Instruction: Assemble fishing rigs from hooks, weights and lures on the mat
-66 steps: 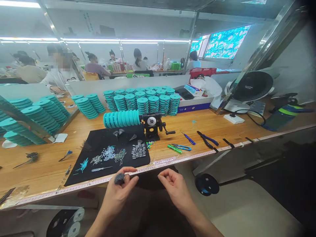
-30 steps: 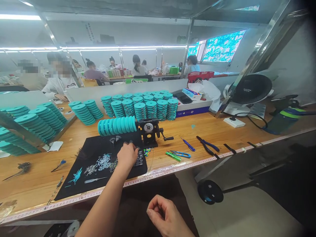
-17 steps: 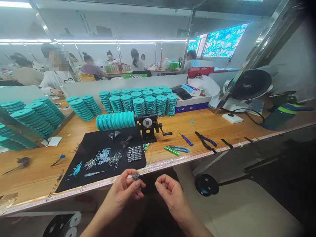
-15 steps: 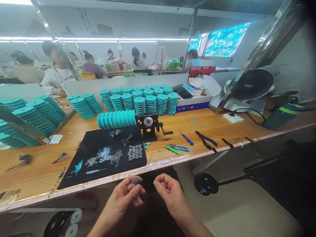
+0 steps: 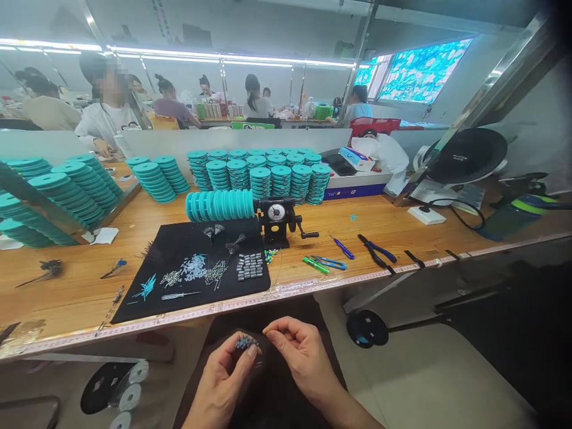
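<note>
My left hand (image 5: 227,374) is closed around a small bundle of dark blue-grey bits (image 5: 243,342), possibly on thin wires, which poke out above the thumb. Just to its right, my right hand (image 5: 300,350) pinches thumb and forefinger together; whatever lies between those fingertips is too fine to make out. Both hands are in front of the table edge, over a dark cloth (image 5: 286,387). On the black mat (image 5: 179,238) beyond them lie grey cylindrical pieces (image 5: 250,266), translucent bits (image 5: 193,267), small metal parts (image 5: 216,273), turquoise sticks (image 5: 146,287) and a small screwdriver (image 5: 179,295).
A black hand-cranked winder (image 5: 276,220) carries a row of turquoise spools (image 5: 221,205). Stacked spools (image 5: 260,182) stand behind it. To the right lie a green tool (image 5: 316,265), blue snips (image 5: 329,262), a blue pen-like tool (image 5: 343,248) and pliers (image 5: 378,250). Several people sit farther back.
My right hand has moved left, closer to the left hand. My left hand sits slightly lower with the bundle still in it. The camera view has shifted a little.
</note>
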Motion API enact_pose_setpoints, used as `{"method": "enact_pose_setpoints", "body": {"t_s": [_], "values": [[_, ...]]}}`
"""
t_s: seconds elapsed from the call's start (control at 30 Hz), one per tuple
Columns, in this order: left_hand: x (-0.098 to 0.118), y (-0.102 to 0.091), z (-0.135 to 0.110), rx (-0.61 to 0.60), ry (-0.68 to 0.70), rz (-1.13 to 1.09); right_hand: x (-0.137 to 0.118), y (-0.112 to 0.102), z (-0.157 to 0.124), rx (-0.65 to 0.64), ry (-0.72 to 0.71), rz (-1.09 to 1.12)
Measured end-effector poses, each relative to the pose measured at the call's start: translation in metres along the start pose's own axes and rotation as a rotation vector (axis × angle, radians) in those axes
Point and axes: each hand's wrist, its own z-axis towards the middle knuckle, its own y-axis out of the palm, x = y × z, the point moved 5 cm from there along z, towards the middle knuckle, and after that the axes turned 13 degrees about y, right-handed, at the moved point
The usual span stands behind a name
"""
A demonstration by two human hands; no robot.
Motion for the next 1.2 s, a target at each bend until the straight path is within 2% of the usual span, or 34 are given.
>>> {"method": "enact_pose_setpoints", "body": {"t_s": [0.1, 0.27, 0.43, 0.5, 0.67, 0.77, 1.2], "values": [[0.003, -0.003, 0.002, 0.047, 0.028, 0.037, -0.002, 0.002, -0.002, -0.03, -0.014, -0.029], [0.006, -0.002, 0.003, 0.005, 0.024, 0.049, -0.002, 0.004, -0.002, -0.04, -0.027, -0.061], [0.007, 0.0, 0.001, 0.03, 0.003, 0.019, -0.002, 0.005, -0.001, -0.067, -0.02, 0.003], [0.009, 0.001, 0.001, 0.038, 0.044, 0.076, -0.002, 0.006, 0.0, -0.078, -0.013, 0.022], [0.012, -0.002, -0.003, 0.011, 0.164, 0.376, 0.001, 0.005, 0.002, -0.091, 0.006, 0.041], [0.01, -0.003, -0.004, 0.008, 0.206, 0.438, 0.001, 0.005, 0.002, -0.099, 0.014, 0.06], [0.013, 0.002, -0.001, 0.002, 0.185, 0.39, -0.001, 0.009, -0.001, -0.134, 0.053, 0.198]]}}
